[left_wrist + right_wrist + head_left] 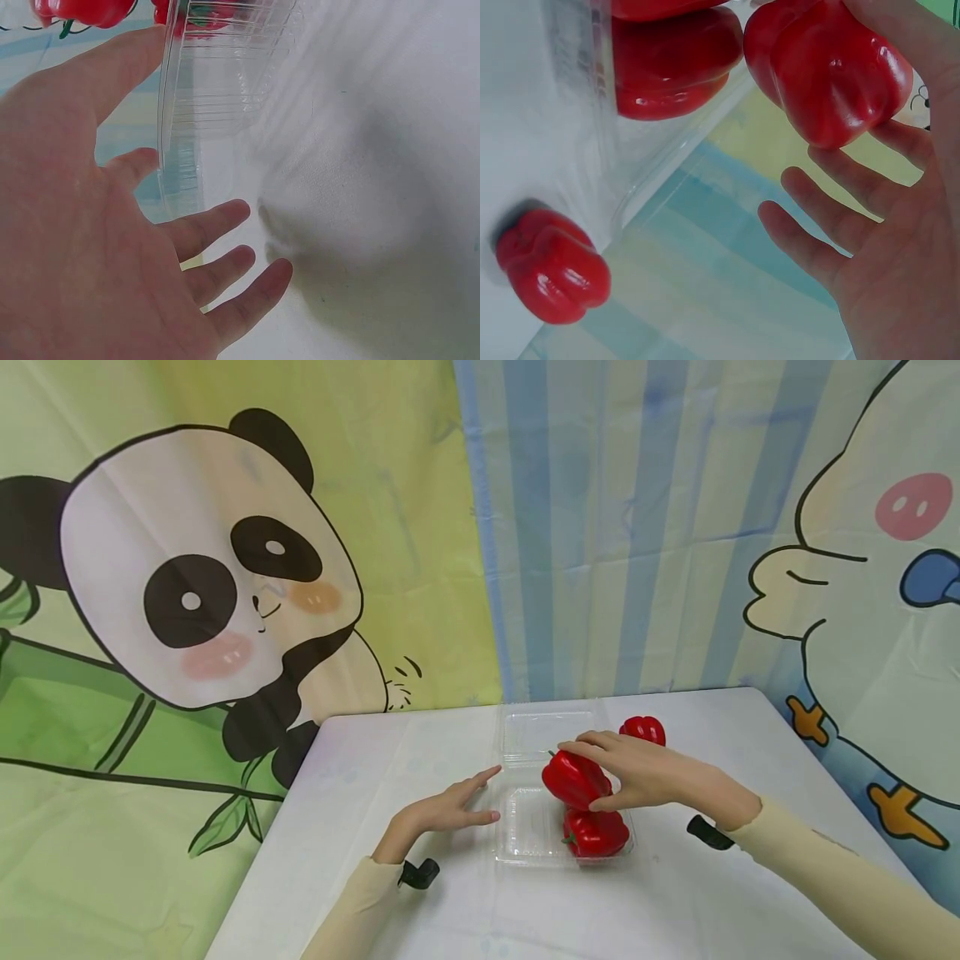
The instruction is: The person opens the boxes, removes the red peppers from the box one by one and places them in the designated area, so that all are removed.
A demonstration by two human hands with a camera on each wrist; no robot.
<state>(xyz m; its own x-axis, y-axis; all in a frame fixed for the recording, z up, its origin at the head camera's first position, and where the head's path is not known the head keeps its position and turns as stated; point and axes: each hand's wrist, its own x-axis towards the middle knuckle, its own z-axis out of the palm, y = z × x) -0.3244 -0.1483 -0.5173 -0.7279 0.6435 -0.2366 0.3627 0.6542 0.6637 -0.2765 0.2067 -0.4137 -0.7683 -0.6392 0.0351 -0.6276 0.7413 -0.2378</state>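
My right hand pinches a glossy red bell pepper between thumb and fingers, raised over a clear plastic clamshell box. Another red bell pepper lies in the box's right side, below the held one. The right wrist view shows a pepper in the box and part of one more at the top edge. My left hand, fingers spread, is at the box's left side. Its thumb and index finger come close to the rim; whether they touch is unclear.
A loose red bell pepper sits on the white table behind the right hand. The box's clear lid lies folded back toward the far edge. Printed curtains hang behind and beside the table.
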